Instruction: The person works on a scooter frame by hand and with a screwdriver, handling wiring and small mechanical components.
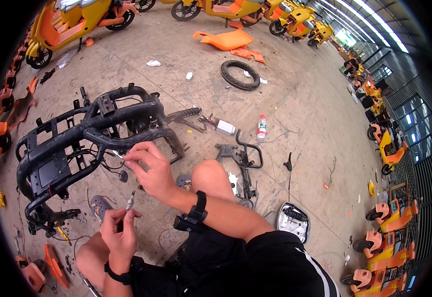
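Note:
A black scooter frame [92, 128] rests on the floor ahead of me to the left, with loose black wires hanging about its middle. My left hand [119, 230] is closed in a pinch, holding upright a short cable end [131, 201] that looks wrapped in silvery-grey material. My right hand [151, 171] reaches to the frame's near side. Its thumb and forefinger close on a small whitish wire end [119, 154] beside the tubing; its exact kind is too small to make out. Below that, a black plug [123, 176] dangles from the wires.
Beyond the frame lie a tyre [240, 75] and orange body panels [223, 40]. To its right are a silver controller box [225, 127], a plastic bottle [262, 128], a black metal bracket [248, 168] and a white-lined shell [293, 222]. Yellow scooters [72, 24] stand around.

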`<move>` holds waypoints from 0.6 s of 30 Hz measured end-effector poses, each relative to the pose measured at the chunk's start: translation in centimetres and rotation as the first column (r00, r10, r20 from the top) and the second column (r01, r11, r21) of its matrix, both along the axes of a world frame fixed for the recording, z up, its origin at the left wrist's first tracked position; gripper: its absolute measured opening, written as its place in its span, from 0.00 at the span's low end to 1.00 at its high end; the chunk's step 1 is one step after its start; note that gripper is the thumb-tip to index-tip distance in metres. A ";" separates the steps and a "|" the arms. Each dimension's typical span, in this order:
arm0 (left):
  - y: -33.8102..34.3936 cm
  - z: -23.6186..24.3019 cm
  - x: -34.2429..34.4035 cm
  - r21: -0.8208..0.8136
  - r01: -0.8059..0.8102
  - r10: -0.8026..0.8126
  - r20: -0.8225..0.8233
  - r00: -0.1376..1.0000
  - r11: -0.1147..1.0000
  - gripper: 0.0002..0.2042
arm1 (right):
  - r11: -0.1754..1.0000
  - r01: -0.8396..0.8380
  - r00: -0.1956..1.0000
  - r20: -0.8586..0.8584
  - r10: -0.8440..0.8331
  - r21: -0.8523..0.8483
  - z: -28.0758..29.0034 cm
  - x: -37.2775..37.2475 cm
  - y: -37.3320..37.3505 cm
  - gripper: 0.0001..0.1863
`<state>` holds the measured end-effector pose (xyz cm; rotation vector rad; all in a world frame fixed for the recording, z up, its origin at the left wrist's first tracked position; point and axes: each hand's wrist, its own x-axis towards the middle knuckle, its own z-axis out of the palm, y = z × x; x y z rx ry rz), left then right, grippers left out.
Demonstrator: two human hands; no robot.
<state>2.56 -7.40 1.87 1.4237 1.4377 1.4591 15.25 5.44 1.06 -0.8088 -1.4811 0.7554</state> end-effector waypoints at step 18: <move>0.7 0.3 -0.7 -0.111 0.130 -0.143 -0.120 0.982 0.985 0.03 | 0.994 -0.029 0.998 0.055 0.036 -0.110 1.2 0.9 -0.3 0.07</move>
